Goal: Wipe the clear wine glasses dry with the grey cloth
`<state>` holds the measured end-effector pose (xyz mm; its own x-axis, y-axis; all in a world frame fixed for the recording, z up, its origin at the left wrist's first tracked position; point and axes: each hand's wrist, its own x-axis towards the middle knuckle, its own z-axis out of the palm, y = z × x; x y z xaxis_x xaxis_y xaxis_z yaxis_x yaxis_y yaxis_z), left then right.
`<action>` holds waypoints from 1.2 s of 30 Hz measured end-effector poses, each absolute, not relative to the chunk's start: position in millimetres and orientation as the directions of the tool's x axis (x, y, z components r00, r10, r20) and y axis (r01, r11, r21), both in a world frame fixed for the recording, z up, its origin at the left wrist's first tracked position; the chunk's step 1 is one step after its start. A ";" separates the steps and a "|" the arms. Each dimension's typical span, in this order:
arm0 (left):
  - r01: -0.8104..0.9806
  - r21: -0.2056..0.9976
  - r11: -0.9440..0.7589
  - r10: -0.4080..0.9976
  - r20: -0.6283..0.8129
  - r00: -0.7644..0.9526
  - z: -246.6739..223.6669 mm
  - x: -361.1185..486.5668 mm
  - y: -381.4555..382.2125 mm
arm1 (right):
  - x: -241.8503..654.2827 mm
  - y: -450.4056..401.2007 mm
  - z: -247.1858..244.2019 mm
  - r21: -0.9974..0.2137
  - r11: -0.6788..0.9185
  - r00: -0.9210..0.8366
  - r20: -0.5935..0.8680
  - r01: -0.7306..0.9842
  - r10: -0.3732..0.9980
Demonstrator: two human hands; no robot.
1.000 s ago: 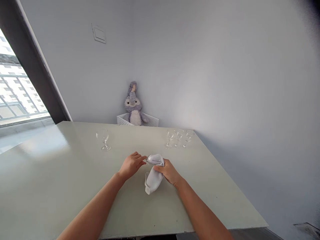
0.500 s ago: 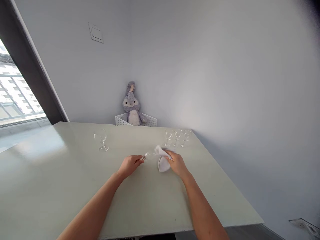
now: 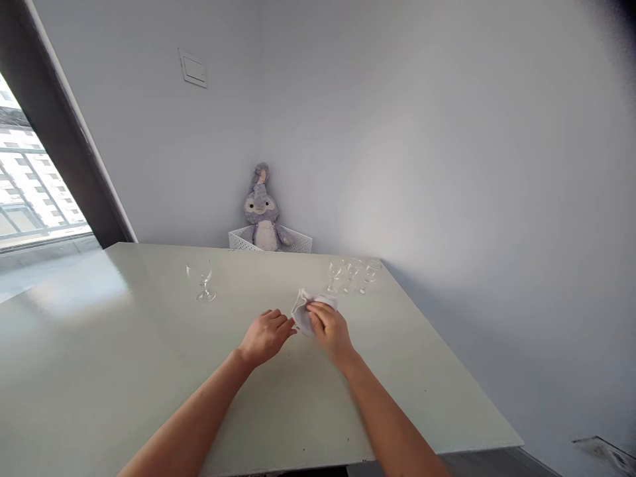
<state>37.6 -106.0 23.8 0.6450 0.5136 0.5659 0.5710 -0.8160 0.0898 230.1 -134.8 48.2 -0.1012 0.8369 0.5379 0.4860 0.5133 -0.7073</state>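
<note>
My left hand [image 3: 267,336] is closed over the middle of the table, at the stem end of a small stemmed glass that the cloth and fingers now almost wholly hide. My right hand [image 3: 332,331] grips a white cloth [image 3: 303,317], pressed against the bowl end of that glass. The two hands nearly meet at the cloth's left edge. Just beyond the cloth, three clear stemmed glasses, one of them a goblet [image 3: 371,270], stand upright in a row. Another stemmed glass [image 3: 203,273] stands alone at the left.
The pale table [image 3: 149,371] has its right edge near a plain wall. Behind its far edge, a grey plush rabbit [image 3: 265,218] sits in a white perforated basket [image 3: 301,242]. A window with a dark frame [image 3: 64,126] is at the left.
My right hand moved left with the cloth, bringing it over the glass bowl, which was bare before. My left hand shifted slightly right and turned, its back now upward.
</note>
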 end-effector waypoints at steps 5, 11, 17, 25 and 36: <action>0.629 0.210 -0.749 0.612 0.583 0.534 17.4 45.9 -107.9 | 243.6 -116.4 32.2 -0.970 0.044 0.043 0.034 -0.240 0.998; 0.657 0.516 -0.550 0.811 0.518 0.272 11.8 61.9 -115.2 | 210.9 -119.0 21.4 -0.718 -0.032 0.077 -0.119 -0.695 0.990; 0.597 0.638 -0.487 0.821 0.568 0.062 13.4 77.5 -126.3 | 183.6 -142.5 27.9 -0.828 0.083 -0.041 0.127 -0.555 0.991; 0.330 0.853 -0.403 0.913 0.354 0.201 23.2 79.5 -131.7 | 194.7 -135.2 18.5 -0.941 0.130 -0.043 0.151 -0.311 0.988; -0.321 0.946 0.041 0.993 -0.004 0.114 41.7 69.7 -123.9 | 207.6 -139.3 20.6 -0.411 0.373 -0.151 0.479 0.832 0.865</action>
